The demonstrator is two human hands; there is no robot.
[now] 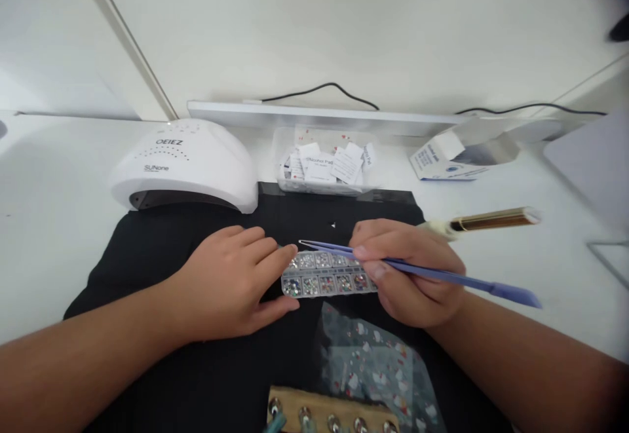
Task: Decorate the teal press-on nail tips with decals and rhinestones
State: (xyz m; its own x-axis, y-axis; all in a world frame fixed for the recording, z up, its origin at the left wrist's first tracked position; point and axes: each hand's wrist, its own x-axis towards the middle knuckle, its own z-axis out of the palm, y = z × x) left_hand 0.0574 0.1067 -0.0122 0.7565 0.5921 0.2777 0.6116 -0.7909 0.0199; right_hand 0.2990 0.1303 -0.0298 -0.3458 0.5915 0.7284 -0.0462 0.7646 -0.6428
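Clear compartmented rhinestone box (324,276) lying flat on a black mat (147,256), its cells filled with small silver and coloured stones, arranged in 2 rows. The left hand (230,282) rests palm-down on the mat with fingers held loosely together, the fingertips touching the box's left end. The right hand (407,276) has thumb and fingers clamped on blue tweezers (442,277); the pointed tips sit above the box's rear row, close together, and the handle end projects to the right. Whether a stone is held between the tips cannot be told.

Behind the mat, a clear plastic tray (295,187) holds a loose heap of white sachets (324,166), one printed "Alcohol Pad". To the right, an opened white-and-blue carton (442,161) lies on its side; its print is too small to read. A gold-barrelled tool (491,221) lies just behind the right hand. At the near edge, a clear patterned bag (368,361) lies on the mat beside a wooden rack (324,413) carrying metal-capped items.

The mat covers a white table (49,223) set against a white wall (344,27), along which black cables (324,87) run. Left rear: a white domed nail lamp (187,164), marked "SUNone", with further lettering reading "OEIEZ".
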